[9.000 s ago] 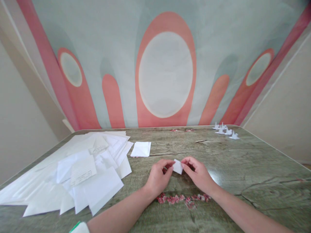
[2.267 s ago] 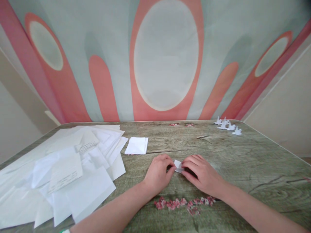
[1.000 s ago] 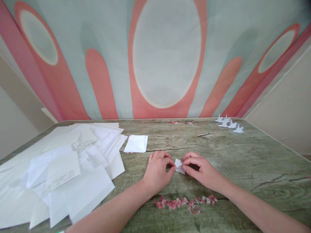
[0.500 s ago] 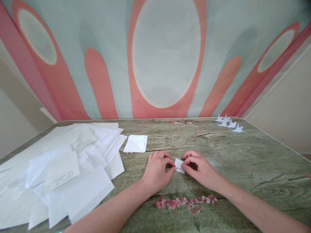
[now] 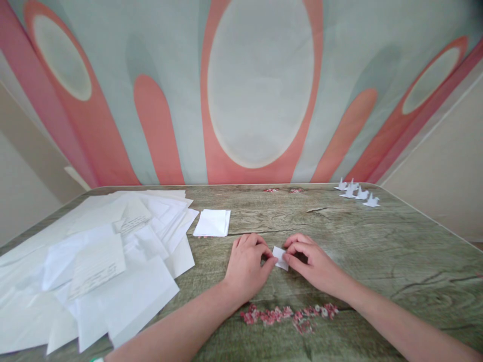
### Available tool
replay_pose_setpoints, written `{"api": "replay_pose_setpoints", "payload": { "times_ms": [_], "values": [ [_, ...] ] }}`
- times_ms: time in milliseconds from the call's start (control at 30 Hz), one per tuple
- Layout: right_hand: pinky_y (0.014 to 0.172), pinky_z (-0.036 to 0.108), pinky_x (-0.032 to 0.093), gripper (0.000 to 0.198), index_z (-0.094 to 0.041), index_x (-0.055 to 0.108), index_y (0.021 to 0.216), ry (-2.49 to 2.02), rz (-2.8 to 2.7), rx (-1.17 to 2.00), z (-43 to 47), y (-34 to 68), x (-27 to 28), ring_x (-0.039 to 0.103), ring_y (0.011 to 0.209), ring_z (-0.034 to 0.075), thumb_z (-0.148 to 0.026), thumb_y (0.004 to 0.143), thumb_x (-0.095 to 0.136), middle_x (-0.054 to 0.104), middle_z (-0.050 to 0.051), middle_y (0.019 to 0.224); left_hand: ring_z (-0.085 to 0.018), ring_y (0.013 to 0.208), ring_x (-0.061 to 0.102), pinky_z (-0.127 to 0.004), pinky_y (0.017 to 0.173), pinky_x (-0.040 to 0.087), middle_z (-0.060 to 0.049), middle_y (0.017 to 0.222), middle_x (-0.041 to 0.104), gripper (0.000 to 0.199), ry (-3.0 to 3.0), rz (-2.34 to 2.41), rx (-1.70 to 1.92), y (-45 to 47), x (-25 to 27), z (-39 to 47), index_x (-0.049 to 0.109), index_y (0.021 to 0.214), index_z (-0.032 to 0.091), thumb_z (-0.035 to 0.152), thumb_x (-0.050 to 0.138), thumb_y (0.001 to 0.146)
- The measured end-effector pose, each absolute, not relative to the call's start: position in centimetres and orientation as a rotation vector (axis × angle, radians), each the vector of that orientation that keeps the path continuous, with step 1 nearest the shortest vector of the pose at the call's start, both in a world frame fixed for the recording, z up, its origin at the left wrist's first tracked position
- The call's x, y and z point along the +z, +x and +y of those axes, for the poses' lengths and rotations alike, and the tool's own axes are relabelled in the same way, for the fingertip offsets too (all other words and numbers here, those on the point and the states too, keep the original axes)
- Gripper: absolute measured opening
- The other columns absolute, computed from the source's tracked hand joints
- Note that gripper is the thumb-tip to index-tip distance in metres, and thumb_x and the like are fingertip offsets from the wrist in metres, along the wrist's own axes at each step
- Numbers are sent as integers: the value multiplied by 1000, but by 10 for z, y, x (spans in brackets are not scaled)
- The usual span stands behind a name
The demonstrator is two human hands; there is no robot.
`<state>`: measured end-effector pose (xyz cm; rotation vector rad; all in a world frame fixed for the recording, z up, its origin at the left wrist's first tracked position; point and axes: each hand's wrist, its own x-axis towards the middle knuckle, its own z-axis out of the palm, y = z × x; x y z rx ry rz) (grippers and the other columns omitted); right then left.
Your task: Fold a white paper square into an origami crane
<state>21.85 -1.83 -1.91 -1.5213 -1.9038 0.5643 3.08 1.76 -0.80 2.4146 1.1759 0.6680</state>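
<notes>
A small folded piece of white paper (image 5: 279, 258) lies between my two hands, on or just above the wood-grain table (image 5: 377, 241). My left hand (image 5: 249, 264) pinches its left edge between thumb and index finger. On the opposite side, my right hand (image 5: 306, 259) grips the right edge with thumb and fingertips. The fingertips cover parts of both edges. Beyond my left hand sits a stack of square white paper (image 5: 212, 222).
Loose white sheets (image 5: 143, 296) spread in a large pile over the table's left side. Several white paper cranes (image 5: 350, 190) stand at the far right corner. A patterned wall (image 5: 260, 85) rises behind the table. Pink flower prints (image 5: 289, 314) mark the tabletop near me.
Both hands keep their pinch on the folded paper, with the left thumb slightly further over its left edge. The whole view has shifted a little.
</notes>
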Motion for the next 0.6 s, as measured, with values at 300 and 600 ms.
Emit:
{"api": "replay_pose_setpoints", "payload": {
  "times_ms": [300, 600],
  "values": [
    [78, 34, 39, 12, -20, 57, 65, -1529, -1902, 500, -16, 218, -24, 53, 85, 18, -19, 77, 55, 57, 2, 87, -20, 92, 48, -36, 83, 34, -1, 88, 55, 7, 2406, 1185, 684, 32, -11, 19, 64, 72, 22, 28, 63, 75],
    [79, 36, 40, 11, -20, 56, 66, -1546, -1916, 495, -15, 217, -23, 52, 86, 19, -20, 77, 55, 56, 3, 88, -19, 96, 49, -36, 86, 37, -2, 94, 57, 12, 2521, 1084, 625, 26, 1, 17, 61, 92, 23, 22, 54, 82]
  ]
}}
